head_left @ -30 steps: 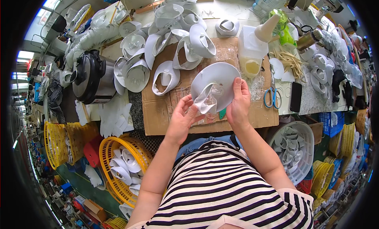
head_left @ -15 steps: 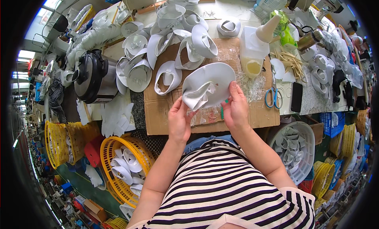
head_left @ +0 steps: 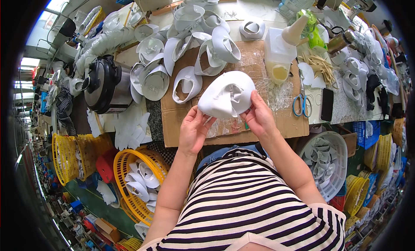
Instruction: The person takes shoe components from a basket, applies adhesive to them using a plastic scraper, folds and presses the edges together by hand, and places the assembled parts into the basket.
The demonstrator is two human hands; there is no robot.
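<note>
Between my two hands is a white hat-shaped piece with a wide rounded brim and a folded, crumpled middle. My left hand [head_left: 194,130] grips its lower left rim between thumb and fingers. On the right rim, my right hand [head_left: 261,117] pinches the edge, its thumb on top. The white hat-shaped piece [head_left: 242,83] is held tilted above a cardboard sheet [head_left: 285,114]. A similar white piece [head_left: 196,75] lies just beyond it on the cardboard. More such pieces are heaped farther back, one of them a curved white piece [head_left: 231,54] leaning on the pile.
To the right stand a translucent glue bottle [head_left: 279,56], blue-handled scissors [head_left: 296,104], a black phone [head_left: 327,104] and thin wooden sticks [head_left: 322,67]. A steel pressure cooker [head_left: 123,84] is at the left. Below the table edge are a yellow basket [head_left: 123,199] and a white basket [head_left: 341,175] holding white pieces.
The white hat-shaped piece has been tipped, so its folded middle now shows more openly. Both hands keep hold of its rim, and the left has shifted slightly. The whole view has moved a little.
</note>
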